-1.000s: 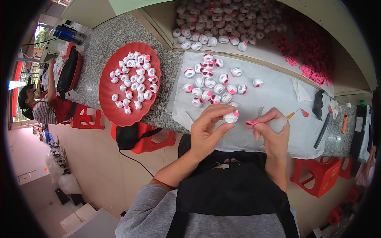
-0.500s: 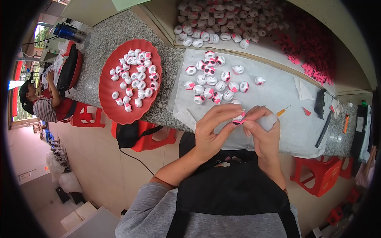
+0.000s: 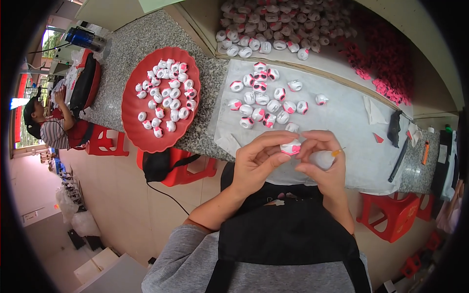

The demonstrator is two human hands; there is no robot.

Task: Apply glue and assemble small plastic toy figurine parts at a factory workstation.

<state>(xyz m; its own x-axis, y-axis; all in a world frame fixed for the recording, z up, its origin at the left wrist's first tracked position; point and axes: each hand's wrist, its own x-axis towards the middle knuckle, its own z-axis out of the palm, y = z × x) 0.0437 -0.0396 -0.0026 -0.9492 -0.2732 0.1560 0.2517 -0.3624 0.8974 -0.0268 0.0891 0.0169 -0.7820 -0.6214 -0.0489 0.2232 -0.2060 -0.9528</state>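
Over the front edge of the work sheet, my left hand (image 3: 255,163) pinches a small white figure head with pink trim (image 3: 290,147) between thumb and fingers. Close to its right, my right hand (image 3: 332,173) curls round a translucent squeeze bottle (image 3: 321,159) with an orange needle tip (image 3: 337,152), which points up and to the right. The right thumb and forefinger are apart, close to the held head. Beyond my hands, several similar white heads (image 3: 262,99) with pink and black parts lie on the pale sheet (image 3: 342,122).
A red scalloped tray (image 3: 132,117) of white heads stands at left on the granite counter (image 3: 141,36). Behind the sheet, a shelf holds piled heads (image 3: 288,24) and pink pieces (image 3: 386,83). A dark rod (image 3: 398,161) lies at right. Another person (image 3: 53,129) sits far left.
The held head has turned and shows more white, with its pink trim below. My right fingers have drawn back from it, and the squeeze bottle has shifted lower in that hand.
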